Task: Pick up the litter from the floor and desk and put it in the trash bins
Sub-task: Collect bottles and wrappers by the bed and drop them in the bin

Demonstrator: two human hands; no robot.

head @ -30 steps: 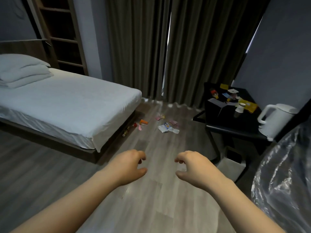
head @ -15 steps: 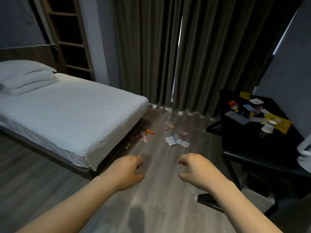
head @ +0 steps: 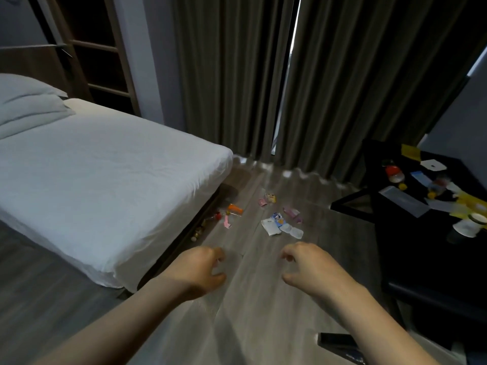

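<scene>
- Litter (head: 279, 222) scattered on floor (head: 250, 325) at frame centre, between bed (head: 105, 180) and desk (head: 390, 233); more scraps (head: 421, 185) seen on desk at right
- Left hand (head: 200, 270) and right hand (head: 313, 270) held out low, fingers loosely curled, nothing gripped
- Flat pieces best pinched by an edge; several to be gathered per reach
- Bins not clearly made out

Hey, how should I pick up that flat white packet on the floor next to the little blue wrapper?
Pinch the near corner of the white packet, coming down from above with the empty right hand. It lies flat on the floor, so nothing offers a side to wrap; a corner probably lifts easiest.
</scene>
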